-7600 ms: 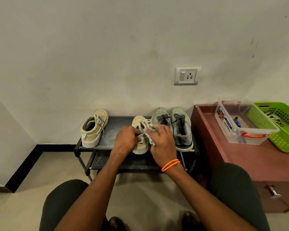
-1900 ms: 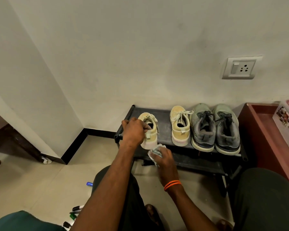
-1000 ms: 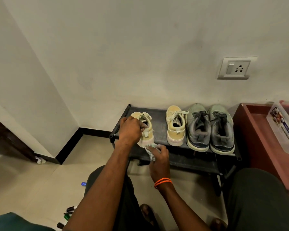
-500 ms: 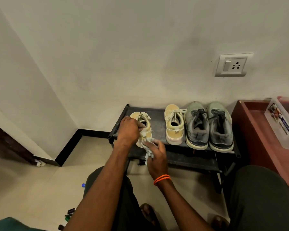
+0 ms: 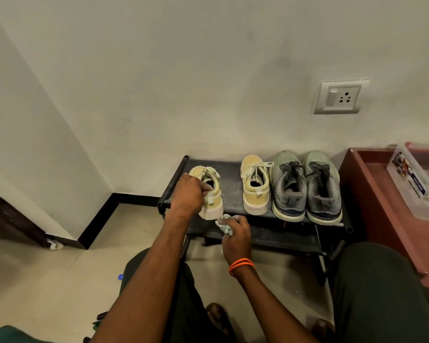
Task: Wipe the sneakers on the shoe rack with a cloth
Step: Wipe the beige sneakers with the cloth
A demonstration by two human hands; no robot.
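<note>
Left hand grips the yellow sneaker by its collar; right hand clutches the cloth just below its heel.

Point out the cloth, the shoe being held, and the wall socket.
cloth (image 5: pixel 224 225), head view, crumpled middle above the fingers.
held yellow sneaker (image 5: pixel 213 198), head view, heel.
wall socket (image 5: pixel 340 97), head view, plate centre.

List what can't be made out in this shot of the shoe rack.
- Left yellow sneaker, head view: the left hand covers its left side and part of the opening.
- Cloth: mostly bunched inside the right hand, so its full shape is hidden.
- Clear box: cut off by the right edge; label too small to read.
- Lower shelf: dark, and partly behind the arms.
</note>
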